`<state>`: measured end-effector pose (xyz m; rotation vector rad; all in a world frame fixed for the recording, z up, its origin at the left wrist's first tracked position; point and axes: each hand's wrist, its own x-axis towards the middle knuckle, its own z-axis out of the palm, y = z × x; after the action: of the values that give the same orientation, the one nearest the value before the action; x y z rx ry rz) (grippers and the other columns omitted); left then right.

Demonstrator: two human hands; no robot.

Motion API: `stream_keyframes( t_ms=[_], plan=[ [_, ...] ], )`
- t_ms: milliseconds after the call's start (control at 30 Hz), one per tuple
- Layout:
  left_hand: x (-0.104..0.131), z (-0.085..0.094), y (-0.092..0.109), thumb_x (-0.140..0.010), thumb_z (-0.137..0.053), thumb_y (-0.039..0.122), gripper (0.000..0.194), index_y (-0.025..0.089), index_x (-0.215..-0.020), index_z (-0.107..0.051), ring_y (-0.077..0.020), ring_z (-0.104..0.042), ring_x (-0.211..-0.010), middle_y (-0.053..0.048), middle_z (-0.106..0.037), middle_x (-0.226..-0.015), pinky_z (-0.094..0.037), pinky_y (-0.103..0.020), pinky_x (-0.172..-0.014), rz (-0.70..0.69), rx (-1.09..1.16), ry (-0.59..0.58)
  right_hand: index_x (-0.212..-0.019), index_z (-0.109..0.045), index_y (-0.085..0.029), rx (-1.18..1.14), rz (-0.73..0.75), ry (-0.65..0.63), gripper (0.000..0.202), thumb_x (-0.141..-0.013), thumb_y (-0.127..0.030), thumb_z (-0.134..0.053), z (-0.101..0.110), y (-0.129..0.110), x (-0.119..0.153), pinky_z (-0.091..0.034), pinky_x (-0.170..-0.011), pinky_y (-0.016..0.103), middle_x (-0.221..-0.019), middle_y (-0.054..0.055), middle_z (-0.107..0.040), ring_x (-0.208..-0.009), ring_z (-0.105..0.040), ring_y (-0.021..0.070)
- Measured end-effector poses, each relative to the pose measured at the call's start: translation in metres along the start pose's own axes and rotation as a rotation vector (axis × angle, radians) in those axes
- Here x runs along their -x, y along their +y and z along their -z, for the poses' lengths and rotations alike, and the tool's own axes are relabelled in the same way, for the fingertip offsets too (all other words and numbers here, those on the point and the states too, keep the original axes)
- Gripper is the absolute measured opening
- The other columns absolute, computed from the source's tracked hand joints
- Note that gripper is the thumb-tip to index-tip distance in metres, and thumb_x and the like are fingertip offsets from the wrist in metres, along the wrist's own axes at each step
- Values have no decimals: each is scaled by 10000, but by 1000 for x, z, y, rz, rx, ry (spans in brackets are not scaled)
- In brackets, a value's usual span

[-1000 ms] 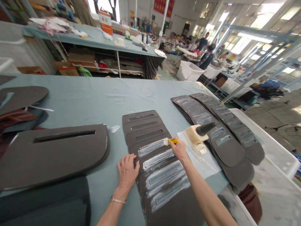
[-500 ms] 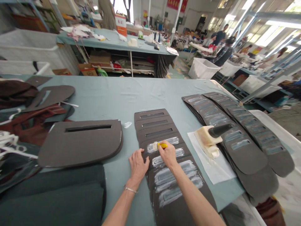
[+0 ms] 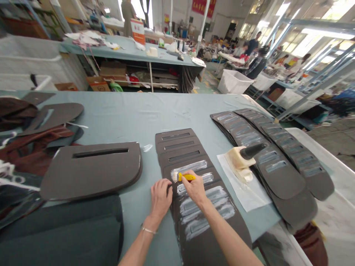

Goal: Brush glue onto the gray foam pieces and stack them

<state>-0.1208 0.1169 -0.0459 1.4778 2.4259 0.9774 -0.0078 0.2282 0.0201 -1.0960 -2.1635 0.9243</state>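
Note:
My right hand [image 3: 194, 188] is closed around the yellow handle of a paintbrush [image 3: 186, 177]. Its pale bristles touch a dark grey panel near the left end of a slot smeared with white paste. That panel belongs to an overlapping row of slotted panels [image 3: 181, 159]; the nearer slots carry white smears, while the three farthest look bare. At the row's left edge rests my left hand [image 3: 161, 197], fingers bent, with a gap beside the thumb. To the right, a cream container [image 3: 239, 159] with a black part sticking out stands on a white sheet [image 3: 235, 192].
Smeared panels [image 3: 280, 173] lie overlapped in rows at the right. On the left are a stack of slotted panels [image 3: 94, 171], dark green material [image 3: 63, 229] and brown fabric [image 3: 41, 147]. Another table [image 3: 116, 46] stands behind; people are farther back.
The brush has moved left and slightly nearer along the smeared slot, its handle now pointing right. My left hand's fingers have drawn closer together at the panel edge. The whole view has shifted slightly.

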Motion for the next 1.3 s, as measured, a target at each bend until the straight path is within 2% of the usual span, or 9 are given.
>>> stream_keyframes(
  t_ms=[133,300,400,467,567,733,1000,1133,1300],
  plan=[
    [16,-5,2,-871,-401,181,276,221,-1071,-587,-221,-522,-1106,-83,-630,-1122,-319,-405,-950,-156,-68,-59,-812,-652,-233,38,-33,-34,160,-791,-297,-507,1,18,2,-384,-556,208,-635,-26,-620,-542,-541,123],
    [21,-13,0,-879,-393,173,291,226,-1085,-593,-222,-520,-1127,-75,-636,-1143,-317,-415,-957,-160,-125,-42,-793,-651,-216,189,-169,136,227,-792,-374,-488,73,85,-20,-362,-516,224,-540,-25,-571,-483,-504,132],
    [21,-14,0,-878,-397,183,286,221,-1082,-595,-225,-517,-1137,-84,-635,-1146,-323,-414,-956,-155,-131,-32,-812,-663,-204,255,-192,183,271,-799,-397,-473,106,101,-31,-372,-532,240,-519,-20,-560,-481,-497,140],
    [21,-13,2,-881,-396,189,279,221,-1072,-596,-224,-514,-1143,-83,-636,-1145,-327,-411,-954,-149,-130,-29,-818,-675,-200,212,-155,185,260,-791,-385,-494,106,92,-31,-407,-588,250,-617,2,-618,-551,-536,147],
    [21,-12,4,-886,-391,194,278,227,-1079,-588,-219,-512,-1147,-71,-634,-1151,-323,-409,-960,-145,-132,-36,-777,-678,-198,44,-51,139,215,-788,-350,-526,76,57,-18,-445,-713,263,-787,32,-667,-724,-593,161],
    [20,-12,6,-889,-382,200,278,226,-1076,-585,-221,-520,-1141,-79,-635,-1155,-318,-417,-960,-140,-139,-44,-805,-692,-212,-86,44,-114,175,-774,-256,-526,30,26,3,-451,-686,235,-790,13,-678,-711,-600,139],
    [23,-17,7,-881,-391,199,274,237,-1071,-585,-225,-520,-1142,-76,-633,-1154,-320,-417,-955,-121,-117,-21,-758,-673,-193,282,-216,229,236,-732,-329,-483,119,109,-29,-413,-594,251,-661,15,-647,-594,-545,152],
    [21,-15,8,-878,-403,211,259,250,-1057,-586,-220,-519,-1140,-67,-630,-1153,-327,-414,-960,-86,-89,-25,-775,-675,-196,306,-120,201,253,-751,-334,-464,124,110,-25,-404,-605,253,-675,21,-649,-591,-551,151],
    [21,-3,9,-894,-375,243,253,238,-1051,-572,-191,-543,-1087,-58,-624,-1122,-374,-381,-933,22,58,-27,-786,-670,-176,279,-189,308,253,-751,-339,-480,116,91,-3,-413,-614,268,-685,31,-651,-585,-554,159]
  ],
)
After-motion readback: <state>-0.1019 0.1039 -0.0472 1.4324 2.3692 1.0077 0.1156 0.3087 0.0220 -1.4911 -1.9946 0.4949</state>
